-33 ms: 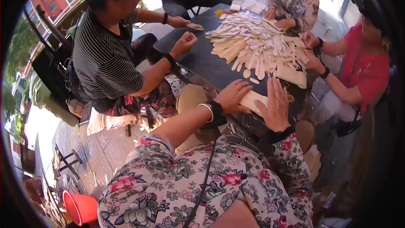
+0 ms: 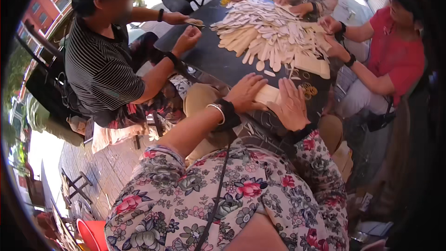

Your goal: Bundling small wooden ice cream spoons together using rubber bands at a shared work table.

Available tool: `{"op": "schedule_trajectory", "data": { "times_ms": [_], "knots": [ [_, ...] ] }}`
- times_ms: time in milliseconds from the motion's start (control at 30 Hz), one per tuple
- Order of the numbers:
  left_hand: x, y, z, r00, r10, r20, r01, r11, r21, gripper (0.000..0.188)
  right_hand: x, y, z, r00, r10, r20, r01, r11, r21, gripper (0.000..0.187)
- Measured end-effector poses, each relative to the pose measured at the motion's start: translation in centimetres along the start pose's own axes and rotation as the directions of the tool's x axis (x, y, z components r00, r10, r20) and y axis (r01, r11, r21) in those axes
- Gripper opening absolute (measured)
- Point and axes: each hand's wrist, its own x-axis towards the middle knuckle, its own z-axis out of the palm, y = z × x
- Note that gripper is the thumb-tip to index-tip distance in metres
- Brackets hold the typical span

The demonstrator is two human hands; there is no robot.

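On the near edge of the dark table (image 2: 211, 60), a stack of flat pale wooden sticks (image 2: 268, 94) lies between my two hands. My left hand (image 2: 245, 94) grips its left end, fingers over the top. At the right end, my right hand (image 2: 290, 104) holds the stack, thumb on the near side and long fingers reaching to the far side. My palms hide both ends. Just beyond is a large heap of loose wooden sticks (image 2: 274, 32) with rounded ends. Several yellow rubber bands (image 2: 308, 90) lie beside my right hand.
A person in a striped shirt (image 2: 100, 65) at the left holds a small bunch of sticks (image 2: 194, 22). Someone in a red shirt (image 2: 399, 56) handles sticks at the right. Two more people sit at the far side. A red bucket (image 2: 92, 234) stands at the lower left.
My view has shifted, so the table sits higher and further left. My right hand's fingers, flat and upright before, now lean over the stack's end. The left hand keeps its grip.
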Motion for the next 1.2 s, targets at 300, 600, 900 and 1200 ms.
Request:
{"op": "schedule_trajectory", "data": {
  "times_ms": [300, 600, 900, 1200],
  "knots": [
    [1.2, -0.6, 0.4, 0.997, -0.012, 0.081, 0.018, 0.997, -0.078, 0.088, -1.9, 3.4, -0.5, 0.989, 0.134, 0.069, -0.149, 0.939, 0.311, 0.090],
    [1.5, 3.0, -1.9, 0.993, -0.109, -0.039, 0.106, 0.992, -0.075, 0.081, -3.2, 3.7, -2.1, 0.970, 0.243, -0.005, -0.210, 0.850, 0.482, 0.093],
    [3.8, 3.7, -5.4, 0.991, 0.122, -0.053, -0.116, 0.989, 0.096, 0.083, -1.3, 3.7, -3.9, 0.875, 0.382, 0.297, -0.345, 0.064, 0.936, 0.056],
    [7.4, 7.2, -8.1, 0.965, 0.261, -0.012, -0.247, 0.929, 0.276, 0.086, 0.5, 5.0, -2.5, 0.856, 0.077, 0.512, -0.516, 0.190, 0.835, 0.038]
  ]
}}
